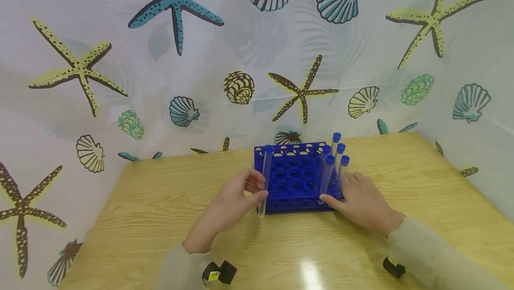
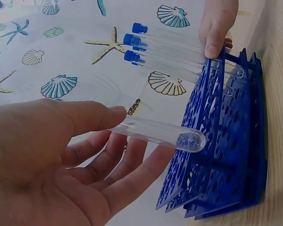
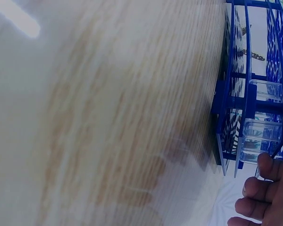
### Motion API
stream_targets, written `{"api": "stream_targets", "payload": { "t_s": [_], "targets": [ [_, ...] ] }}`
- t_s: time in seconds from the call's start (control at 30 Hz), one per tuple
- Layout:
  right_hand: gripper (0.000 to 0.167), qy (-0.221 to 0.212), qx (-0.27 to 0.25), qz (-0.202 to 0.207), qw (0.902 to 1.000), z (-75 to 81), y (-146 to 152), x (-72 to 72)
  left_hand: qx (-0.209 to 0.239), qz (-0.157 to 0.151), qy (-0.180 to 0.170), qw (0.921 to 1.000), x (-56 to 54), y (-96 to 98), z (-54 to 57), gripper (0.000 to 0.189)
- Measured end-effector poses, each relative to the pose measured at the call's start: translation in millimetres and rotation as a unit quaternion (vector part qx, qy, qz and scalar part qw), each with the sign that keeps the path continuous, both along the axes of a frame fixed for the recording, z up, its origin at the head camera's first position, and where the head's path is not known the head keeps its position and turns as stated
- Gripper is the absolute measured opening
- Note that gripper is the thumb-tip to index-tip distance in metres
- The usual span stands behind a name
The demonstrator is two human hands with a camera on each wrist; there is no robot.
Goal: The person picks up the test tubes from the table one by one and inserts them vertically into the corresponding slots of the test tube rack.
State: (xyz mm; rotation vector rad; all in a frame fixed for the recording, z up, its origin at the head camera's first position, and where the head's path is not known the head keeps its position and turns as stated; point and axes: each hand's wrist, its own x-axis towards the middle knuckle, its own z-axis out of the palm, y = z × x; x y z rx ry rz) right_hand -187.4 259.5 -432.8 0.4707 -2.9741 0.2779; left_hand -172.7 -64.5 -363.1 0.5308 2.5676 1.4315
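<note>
My left hand (image 1: 234,198) pinches a clear test tube (image 1: 267,167) with a blue cap between thumb and fingers. The tube stands nearly upright in front of the left end of a blue test tube rack (image 1: 295,203). In the left wrist view its rounded bottom (image 2: 191,141) shows, outside the rack's holes. My right hand (image 1: 363,200) grips the rack's right end, thumb at the front corner. Several blue-capped test tubes (image 1: 326,176) stand in the holes at that end, close to the thumb. In the right wrist view, curled fingers (image 3: 259,188) lie by the rack's end.
The rack stands on a light wooden table (image 1: 160,205). Behind it hangs a white curtain (image 1: 213,71) printed with starfish and shells, which also runs along both sides. Black wrist devices (image 1: 220,272) sit at the sleeves.
</note>
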Motion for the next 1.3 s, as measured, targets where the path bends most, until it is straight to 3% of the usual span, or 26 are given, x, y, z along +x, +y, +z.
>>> {"api": "stream_targets", "payload": {
  "t_s": [0.37,0.73,1.13,1.3],
  "targets": [
    [0.097,-0.007,-0.003,-0.003,1.0000,-0.2,0.0,-0.6,0.004,-0.004,0.066,0.9978,-22.7,46.3,1.2,0.023],
    [0.098,-0.009,-0.008,-0.001,0.9999,-1.8,0.3,-3.3,0.032,0.022,0.125,0.9914,-41.8,85.5,-0.7,0.023],
    [0.098,-0.008,-0.011,0.003,0.9999,-3.5,1.0,-3.6,0.070,0.058,0.149,0.9846,-63.1,118.0,-4.2,0.024],
    [0.099,-0.010,-0.016,0.004,0.9998,-2.9,0.5,-3.0,0.066,0.069,0.141,0.9853,-69.6,127.7,-6.6,0.022]
  ]
}}
